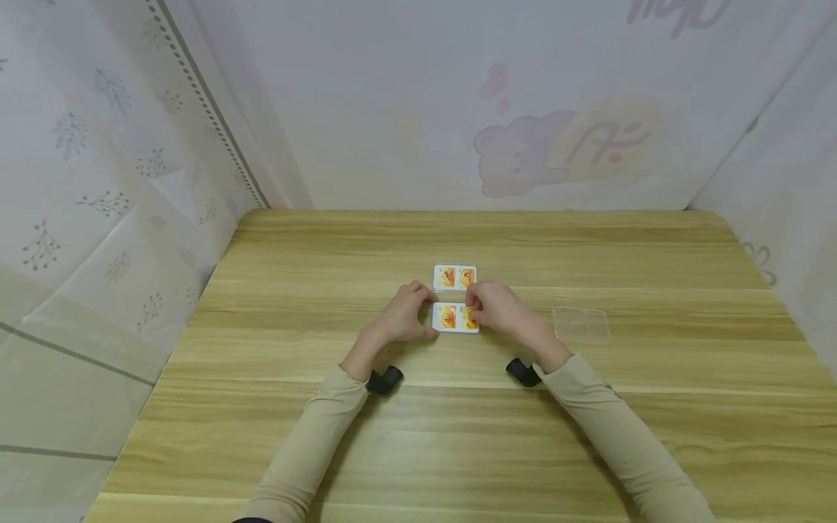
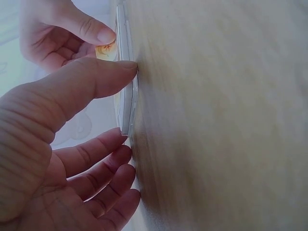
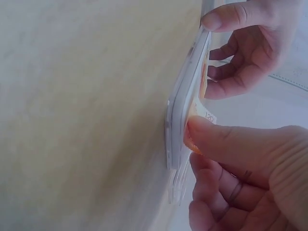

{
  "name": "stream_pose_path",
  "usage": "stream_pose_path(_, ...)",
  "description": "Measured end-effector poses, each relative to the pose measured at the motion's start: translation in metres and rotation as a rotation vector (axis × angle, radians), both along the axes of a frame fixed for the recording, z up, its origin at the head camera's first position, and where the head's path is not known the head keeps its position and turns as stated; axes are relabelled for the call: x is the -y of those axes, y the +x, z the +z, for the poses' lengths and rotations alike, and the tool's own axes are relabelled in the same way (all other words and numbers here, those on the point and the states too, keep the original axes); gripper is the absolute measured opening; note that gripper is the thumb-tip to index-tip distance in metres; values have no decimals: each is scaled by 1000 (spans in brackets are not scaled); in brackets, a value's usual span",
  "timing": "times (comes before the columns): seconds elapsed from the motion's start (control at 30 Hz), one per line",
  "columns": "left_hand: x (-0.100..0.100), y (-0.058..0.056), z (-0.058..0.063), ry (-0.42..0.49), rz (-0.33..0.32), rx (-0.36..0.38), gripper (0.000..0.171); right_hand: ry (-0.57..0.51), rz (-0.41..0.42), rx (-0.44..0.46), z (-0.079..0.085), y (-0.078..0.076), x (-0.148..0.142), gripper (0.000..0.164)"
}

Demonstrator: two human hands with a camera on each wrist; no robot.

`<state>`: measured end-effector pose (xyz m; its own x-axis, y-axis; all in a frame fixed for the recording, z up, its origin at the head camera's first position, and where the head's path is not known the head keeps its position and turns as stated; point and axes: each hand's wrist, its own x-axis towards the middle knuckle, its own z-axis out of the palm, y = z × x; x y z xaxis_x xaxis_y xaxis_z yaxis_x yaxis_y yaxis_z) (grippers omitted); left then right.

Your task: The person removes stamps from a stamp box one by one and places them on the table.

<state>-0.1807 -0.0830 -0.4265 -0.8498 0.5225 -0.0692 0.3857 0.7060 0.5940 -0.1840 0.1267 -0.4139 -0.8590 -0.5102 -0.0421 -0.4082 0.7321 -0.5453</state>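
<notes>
A flat white case with two orange-and-yellow pictures lies on the table between the hands. My left hand grips its left end, the thumb on the near edge and the index fingertip at the end corner. At the right end, my right hand pinches a thin orange printed piece between thumb and bent fingers. It curls up from the case's face and shows "120" in the right wrist view; whether it is a sticker or a card I cannot tell. A similar case lies just beyond.
A clear, thin rectangular plastic piece lies on the wooden table, right of the right hand. Black wrist-worn devices sit under both wrists. Printed curtains stand behind the table and at its sides.
</notes>
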Motion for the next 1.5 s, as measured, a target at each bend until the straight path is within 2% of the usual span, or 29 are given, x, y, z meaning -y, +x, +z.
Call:
stream_pose_path(0.3,-1,0,1,-3,0,-1,53,-20,5,-30,-5,1,-2,7)
stream_pose_path(0.6,-1,1,1,-2,4,7,53,-129,-71,50,-10,-1,-7,4)
stream_pose_path(0.97,-1,2,2,4,-1,-11,54,-211,-87,61,-13,-4,-15,7)
stream_pose_path(1.17,0,2,1,3,-10,-24,53,-210,-102,103,-12,-3,-17,9)
stream_pose_path(1.5,0,2,1,7,-17,-28,54,-204,-139,108,-15,-3,-23,10)
